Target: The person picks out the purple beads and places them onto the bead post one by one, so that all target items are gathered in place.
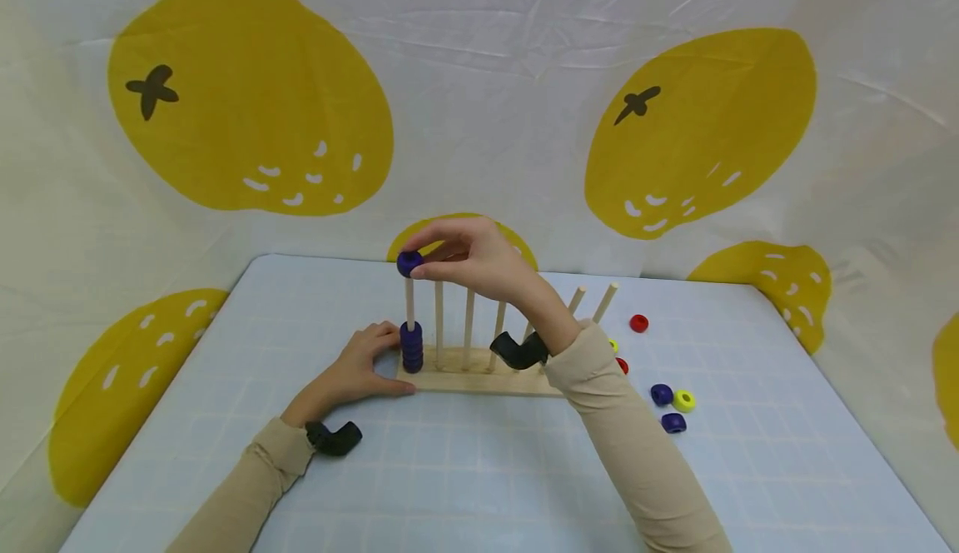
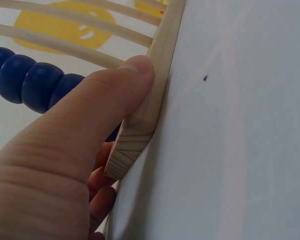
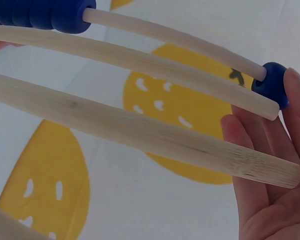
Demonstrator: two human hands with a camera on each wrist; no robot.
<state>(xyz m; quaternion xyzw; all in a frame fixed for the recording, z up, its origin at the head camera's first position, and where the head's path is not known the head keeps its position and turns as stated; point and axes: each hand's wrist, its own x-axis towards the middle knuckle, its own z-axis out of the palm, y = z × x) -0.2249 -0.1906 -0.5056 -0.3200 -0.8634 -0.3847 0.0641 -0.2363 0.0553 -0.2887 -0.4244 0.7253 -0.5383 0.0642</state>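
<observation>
A wooden peg rack (image 1: 479,381) stands on the table with a row of upright pegs. My right hand (image 1: 483,260) pinches a dark blue bead (image 1: 409,264) between thumb and fingers at the top of the leftmost peg. In the right wrist view the peg's tip goes into this bead (image 3: 272,86). Lower on the same peg sits a stack of several blue beads (image 1: 412,347). My left hand (image 1: 361,367) grips the rack's left end. In the left wrist view its thumb (image 2: 110,90) lies along the base, with the other fingers partly hidden behind it.
Right of the rack lie loose beads: a red bead (image 1: 639,323) farther back, two blue beads and a yellow bead (image 1: 684,401) closer. Another red bead (image 1: 623,366) shows partly behind the right sleeve. A white cloth with yellow fruit prints (image 1: 494,78) hangs behind the table.
</observation>
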